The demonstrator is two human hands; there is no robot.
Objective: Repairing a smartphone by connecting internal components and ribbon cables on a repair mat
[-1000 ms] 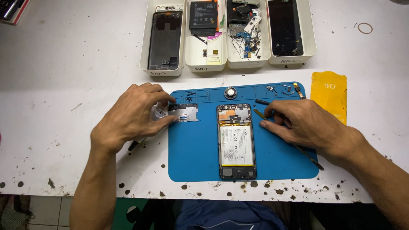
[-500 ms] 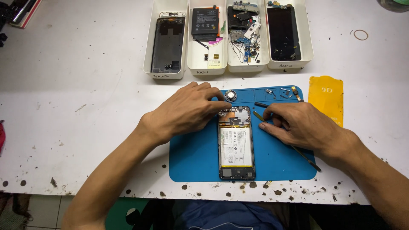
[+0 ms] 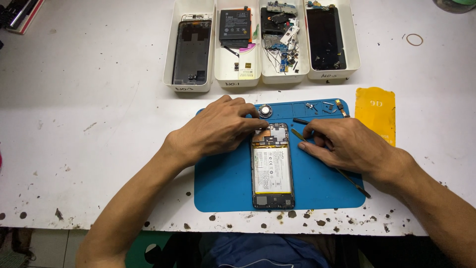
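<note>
Lying back-off on the blue mat [image 3: 223, 183], the opened phone [image 3: 271, 166] shows its pale battery, left hand [image 3: 218, 130] fingers pinched together at its top.

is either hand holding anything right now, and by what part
The left hand holds nothing that shows; its fingertips rest on the top end of the opened phone. The right hand touches a slim tool at its upper end; a true grip cannot be told.

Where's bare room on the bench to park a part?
Free: the white table left of the blue mat and below the four trays; the mat's lower left corner too. Crowded: the mat's top, where left hand and right hand flank the open phone.
</note>
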